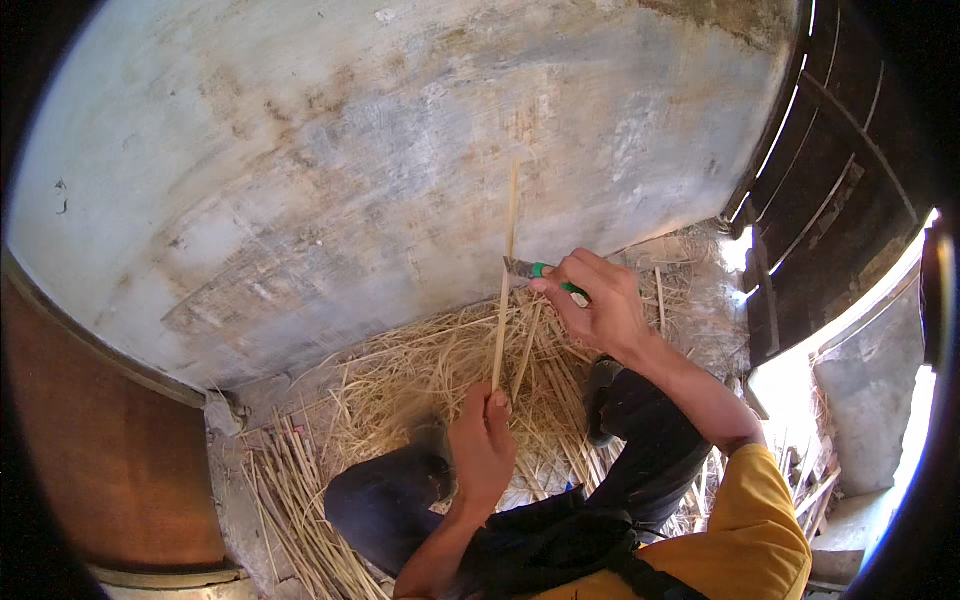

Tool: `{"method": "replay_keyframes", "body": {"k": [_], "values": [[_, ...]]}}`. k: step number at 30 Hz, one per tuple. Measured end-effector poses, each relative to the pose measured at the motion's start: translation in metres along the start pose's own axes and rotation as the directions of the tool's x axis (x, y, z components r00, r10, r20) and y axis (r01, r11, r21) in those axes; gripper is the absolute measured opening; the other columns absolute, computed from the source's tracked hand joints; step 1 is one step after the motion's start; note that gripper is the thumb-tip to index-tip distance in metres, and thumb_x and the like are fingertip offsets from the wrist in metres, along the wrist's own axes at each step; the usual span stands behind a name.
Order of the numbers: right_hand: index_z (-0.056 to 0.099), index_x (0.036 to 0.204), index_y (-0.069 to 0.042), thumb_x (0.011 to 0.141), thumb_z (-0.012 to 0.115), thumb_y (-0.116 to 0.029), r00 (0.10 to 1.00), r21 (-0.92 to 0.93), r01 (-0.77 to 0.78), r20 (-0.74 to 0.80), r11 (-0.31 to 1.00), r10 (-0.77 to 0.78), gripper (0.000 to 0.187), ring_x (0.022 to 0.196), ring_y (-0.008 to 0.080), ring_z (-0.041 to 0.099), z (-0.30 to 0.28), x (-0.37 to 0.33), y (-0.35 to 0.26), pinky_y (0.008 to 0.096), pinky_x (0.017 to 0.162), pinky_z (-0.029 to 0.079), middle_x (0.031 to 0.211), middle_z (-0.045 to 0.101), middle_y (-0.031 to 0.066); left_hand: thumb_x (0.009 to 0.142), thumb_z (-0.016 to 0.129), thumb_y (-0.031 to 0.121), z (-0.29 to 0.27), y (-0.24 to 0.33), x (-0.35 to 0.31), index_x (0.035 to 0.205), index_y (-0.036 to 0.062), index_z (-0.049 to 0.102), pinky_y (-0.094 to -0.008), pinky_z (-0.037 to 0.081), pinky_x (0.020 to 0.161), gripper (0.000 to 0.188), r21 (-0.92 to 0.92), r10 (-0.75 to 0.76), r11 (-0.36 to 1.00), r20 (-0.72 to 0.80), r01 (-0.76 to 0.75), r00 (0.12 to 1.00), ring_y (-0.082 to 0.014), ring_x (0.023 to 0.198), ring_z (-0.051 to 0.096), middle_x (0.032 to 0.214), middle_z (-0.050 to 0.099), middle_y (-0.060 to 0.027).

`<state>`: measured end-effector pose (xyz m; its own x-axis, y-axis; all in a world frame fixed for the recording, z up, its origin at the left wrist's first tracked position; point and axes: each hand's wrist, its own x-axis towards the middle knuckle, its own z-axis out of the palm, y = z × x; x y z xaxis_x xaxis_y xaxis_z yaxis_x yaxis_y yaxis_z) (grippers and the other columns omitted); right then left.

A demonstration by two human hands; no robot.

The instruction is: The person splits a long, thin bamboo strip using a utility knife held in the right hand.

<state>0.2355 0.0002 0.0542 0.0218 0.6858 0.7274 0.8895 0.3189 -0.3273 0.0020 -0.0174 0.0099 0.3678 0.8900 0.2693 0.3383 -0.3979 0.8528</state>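
A long, thin, pale strip point(504, 310), which looks like split bamboo, stands nearly upright in front of me. Its lower end is pinched in my left hand point(484, 440), between thumb and fingers. My right hand point(600, 300) is closed round the green handle of a knife point(541, 271). The knife's short dark blade lies against the strip, a little above its middle. Part of the handle is hidden by my fingers.
Pale shavings point(400, 375) are heaped on the floor between my legs and a stained wall point(400, 200). A bundle of strips point(305, 510) lies at the left, near a brown wooden panel point(110, 430). Dark slatted boards point(830, 170) stand at the right.
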Motion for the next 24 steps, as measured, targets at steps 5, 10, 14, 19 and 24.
{"method": "replay_keyframes", "body": {"k": [5,10,14,19,24], "values": [[0.067,0.091,-0.007,0.09,0.074,-0.019,0.999,0.011,-0.026,-0.028,1.0,0.027,0.014,0.06,0.0318,0.062,0.0,0.0,0.01,0.0413,0.054,0.048,0.075,0.061,0.0113,0.104,0.053,0.014,0.005,-0.005,0.002,0.105,0.0033,0.057,-0.0377,0.04,0.05,0.011,-0.009,0.027,1.0,-0.002,-0.027,1.0,-0.0305,0.05,0.05,0.063,0.05,-0.0153],[0.063,0.083,0.0,0.089,0.078,-0.013,0.973,0.021,-0.205,-0.099,0.978,0.207,0.021,0.057,0.0195,0.055,-0.013,0.015,0.03,0.0335,0.055,0.044,0.07,0.061,0.0126,0.103,0.054,0.012,0.015,-0.007,-0.004,0.103,0.0041,0.058,-0.0372,0.039,0.05,0.009,0.02,0.026,0.999,0.024,-0.026,0.999,-0.0292,0.05,0.051,0.062,0.05,-0.015],[0.059,0.082,0.001,0.092,0.076,-0.013,0.958,0.058,-0.229,-0.165,0.972,0.236,0.024,0.058,0.0134,0.048,-0.016,0.023,0.052,0.0311,0.055,0.042,0.066,0.056,0.0118,0.102,0.056,0.014,0.023,-0.012,-0.008,0.101,0.0052,0.058,-0.0386,0.04,0.049,0.01,0.02,0.058,0.998,0.04,-0.059,0.998,-0.03,0.05,0.052,0.062,0.051,-0.0145],[0.062,0.091,-0.004,0.096,0.072,-0.027,0.876,0.171,-0.384,-0.244,0.907,0.416,0.025,0.054,0.0154,0.051,-0.022,0.021,0.1,0.0338,0.052,0.039,0.068,0.058,0.0055,0.103,0.056,0.018,0.028,-0.017,-0.009,0.1,0.006,0.057,-0.0394,0.04,0.049,0.012,0.06,0.177,0.982,0.056,-0.181,0.983,-0.0294,0.051,0.054,0.062,0.052,-0.0135],[0.064,0.107,-0.006,0.098,0.07,-0.029,0.727,0.624,-0.56,0.056,0.544,0.684,0.026,0.054,0.0057,0.041,-0.023,0.016,0.077,0.026,0.05,0.032,0.078,0.06,-0.0018,0.109,0.047,0.029,0.023,-0.026,0.0,0.099,0.0077,0.055,-0.0313,0.037,0.047,0.025,-0.459,-0.053,0.869,0.285,0.185,0.957,-0.013,0.049,0.044,0.067,0.048,0.0005]]}}
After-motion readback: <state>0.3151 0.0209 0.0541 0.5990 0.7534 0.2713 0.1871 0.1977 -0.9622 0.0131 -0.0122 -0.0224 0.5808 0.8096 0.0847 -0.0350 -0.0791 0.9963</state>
